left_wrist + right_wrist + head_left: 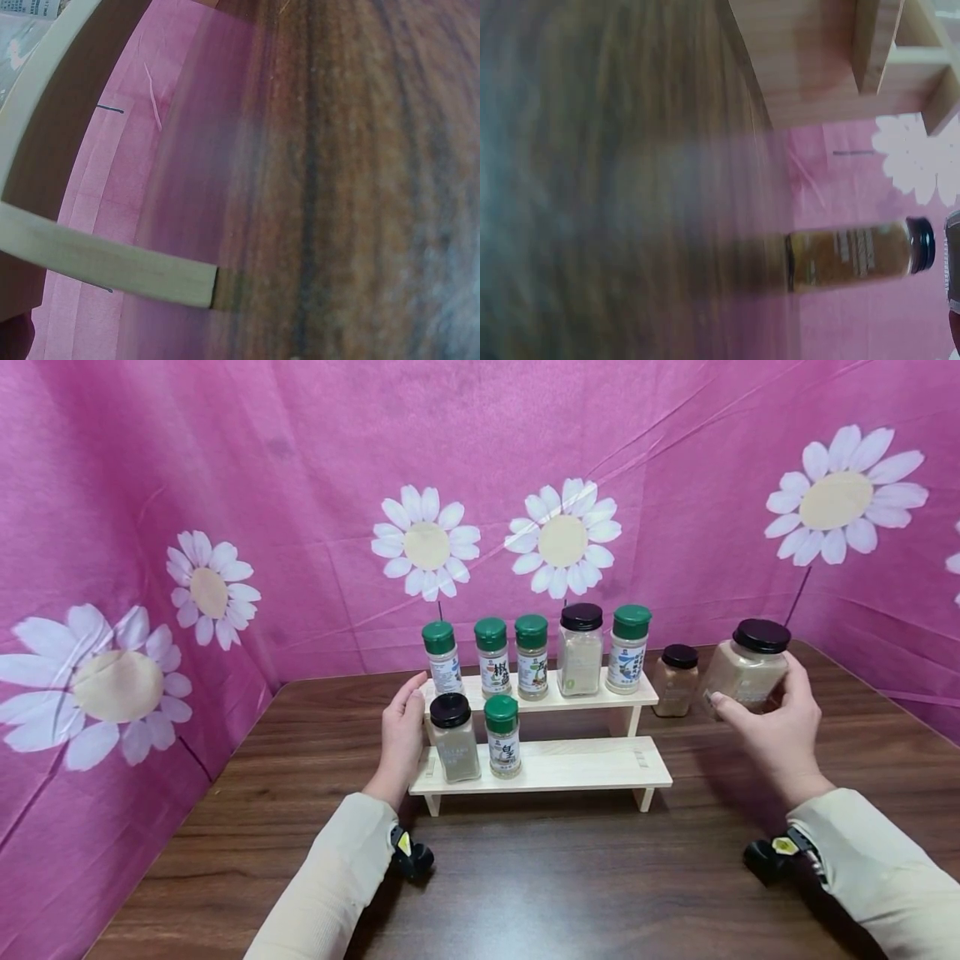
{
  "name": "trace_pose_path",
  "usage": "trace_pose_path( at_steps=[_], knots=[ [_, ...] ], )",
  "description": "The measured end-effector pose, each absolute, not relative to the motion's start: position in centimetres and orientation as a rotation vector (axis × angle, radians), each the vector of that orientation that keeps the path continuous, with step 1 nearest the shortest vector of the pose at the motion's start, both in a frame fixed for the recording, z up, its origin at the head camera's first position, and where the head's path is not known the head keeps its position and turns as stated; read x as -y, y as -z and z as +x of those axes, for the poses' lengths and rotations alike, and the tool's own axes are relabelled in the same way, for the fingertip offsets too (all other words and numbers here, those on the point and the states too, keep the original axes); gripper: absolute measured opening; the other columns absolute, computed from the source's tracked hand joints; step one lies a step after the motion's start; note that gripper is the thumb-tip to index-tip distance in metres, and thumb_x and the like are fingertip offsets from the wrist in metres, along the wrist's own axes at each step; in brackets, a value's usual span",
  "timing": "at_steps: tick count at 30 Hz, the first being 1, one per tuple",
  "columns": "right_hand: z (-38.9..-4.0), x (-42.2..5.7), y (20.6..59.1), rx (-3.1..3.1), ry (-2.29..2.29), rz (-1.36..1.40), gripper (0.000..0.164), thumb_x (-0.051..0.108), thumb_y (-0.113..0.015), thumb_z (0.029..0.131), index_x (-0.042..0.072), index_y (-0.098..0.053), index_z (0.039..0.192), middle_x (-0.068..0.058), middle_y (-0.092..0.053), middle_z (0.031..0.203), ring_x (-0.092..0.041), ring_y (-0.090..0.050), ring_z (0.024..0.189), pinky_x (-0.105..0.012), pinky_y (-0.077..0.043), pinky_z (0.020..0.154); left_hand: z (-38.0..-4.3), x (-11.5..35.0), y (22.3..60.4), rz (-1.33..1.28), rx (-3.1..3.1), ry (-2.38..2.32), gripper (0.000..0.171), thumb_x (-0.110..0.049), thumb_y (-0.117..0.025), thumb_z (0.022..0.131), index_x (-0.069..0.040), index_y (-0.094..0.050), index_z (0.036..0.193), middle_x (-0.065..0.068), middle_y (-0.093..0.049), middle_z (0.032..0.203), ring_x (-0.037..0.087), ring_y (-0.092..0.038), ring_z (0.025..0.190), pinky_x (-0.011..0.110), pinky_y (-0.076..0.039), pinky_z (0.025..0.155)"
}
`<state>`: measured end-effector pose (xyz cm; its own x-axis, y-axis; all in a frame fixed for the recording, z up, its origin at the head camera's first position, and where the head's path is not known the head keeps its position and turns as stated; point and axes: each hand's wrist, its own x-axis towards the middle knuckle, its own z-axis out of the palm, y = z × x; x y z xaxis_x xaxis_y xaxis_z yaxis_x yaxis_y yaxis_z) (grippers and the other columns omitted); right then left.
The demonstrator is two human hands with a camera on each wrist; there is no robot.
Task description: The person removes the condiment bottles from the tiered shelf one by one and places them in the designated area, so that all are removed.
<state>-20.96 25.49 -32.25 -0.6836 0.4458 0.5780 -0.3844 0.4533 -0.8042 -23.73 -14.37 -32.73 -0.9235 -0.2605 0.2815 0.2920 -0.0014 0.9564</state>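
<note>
My right hand (pixel 787 727) grips a wide clear jar (pixel 738 675) of pale powder with a black lid, tilted right of a two-tier wooden spice rack (pixel 585 767). In the right wrist view only the jar's edge (pixel 953 259) shows. My left hand (pixel 401 731) holds the rack's left end by the upper tier, its far fingers partly hidden. Several green-capped shakers (pixel 492 660) and a black-lidded jar (pixel 581 656) stand on the upper tier. The lower tier bears a black-lidded jar (pixel 456 750) and a green-capped shaker (pixel 504 747) at its left.
A small black-lidded jar of brown powder (pixel 675 685) stands on the dark wooden table (pixel 555 877), between the rack and my right hand. Behind the table hangs a pink cloth (pixel 322 510) with large white flowers.
</note>
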Motion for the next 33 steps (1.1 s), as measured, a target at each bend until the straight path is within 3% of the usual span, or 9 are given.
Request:
trace_pose_path(
  at_steps=[7, 14, 33],
  knots=[
    [-22.0, -26.4, 32.4, 1.981, -1.284, -0.144, 0.071, 0.005, -0.074, 0.067, 0.023, -0.047, 0.131, 0.024, -0.048, 0.096, 0.007, -0.047, 0.086, -0.007, -0.036, 0.071, -23.9, 14.5, 32.8, -0.058, 1.901, 1.958, 0.035, -0.010, -0.040, 0.096, 0.000, -0.053, 0.127, 0.016, -0.052, 0.131, 0.023, -0.045, 0.121, 0.036, -0.034, 0.105],
    [-23.3, -27.3, 32.9, 2.093, -1.220, -0.229, 0.072, 0.010, -0.074, 0.068, 0.019, -0.044, 0.132, 0.028, -0.043, 0.090, 0.010, -0.042, 0.079, -0.008, -0.032, 0.070, -24.1, 14.6, 32.9, -0.077, 1.887, 1.978, 0.036, -0.010, -0.040, 0.096, 0.000, -0.053, 0.127, 0.019, -0.052, 0.131, 0.030, -0.043, 0.124, 0.037, -0.034, 0.105],
    [-25.4, -29.0, 34.7, 2.184, -1.345, -0.374, 0.075, 0.014, -0.070, 0.074, 0.017, -0.031, 0.138, 0.022, -0.040, 0.102, 0.005, -0.040, 0.092, -0.012, -0.032, 0.081, -23.9, 14.6, 32.9, -0.064, 1.914, 1.961, 0.036, -0.011, -0.040, 0.096, -0.001, -0.053, 0.128, 0.016, -0.051, 0.132, 0.021, -0.045, 0.121, 0.036, -0.034, 0.106]
  ],
)
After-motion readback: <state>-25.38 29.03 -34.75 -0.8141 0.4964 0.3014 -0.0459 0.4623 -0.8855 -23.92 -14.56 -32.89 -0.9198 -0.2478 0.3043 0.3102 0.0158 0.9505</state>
